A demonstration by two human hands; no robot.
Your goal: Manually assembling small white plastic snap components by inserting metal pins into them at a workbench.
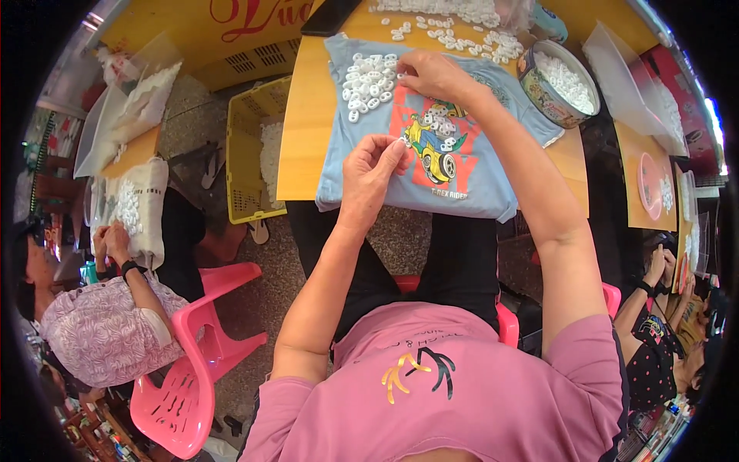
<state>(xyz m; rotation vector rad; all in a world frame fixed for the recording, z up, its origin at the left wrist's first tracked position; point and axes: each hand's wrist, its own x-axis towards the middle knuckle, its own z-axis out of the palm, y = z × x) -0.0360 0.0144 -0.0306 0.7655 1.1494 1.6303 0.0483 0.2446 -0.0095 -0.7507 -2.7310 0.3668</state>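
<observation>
so the cloth (462,181) lies spread on the desk (308,123), a heap of small rings (368,81) on its left part. Right of the cloth sits a round tin (558,81) with more rings in it; left of the desk, a basket (250,154) on the floor.

We see yellow plastic basket (250,146) left of wooden tabletop (304,138), white pieces inside. Round tin (556,83) of white rings at tabletop's right end. Dark phone (331,17) at far edge. Pink plastic chair (192,362) lower left, beside seated person in patterned pink top (100,331). Speckled floor (269,285) underneath.
</observation>
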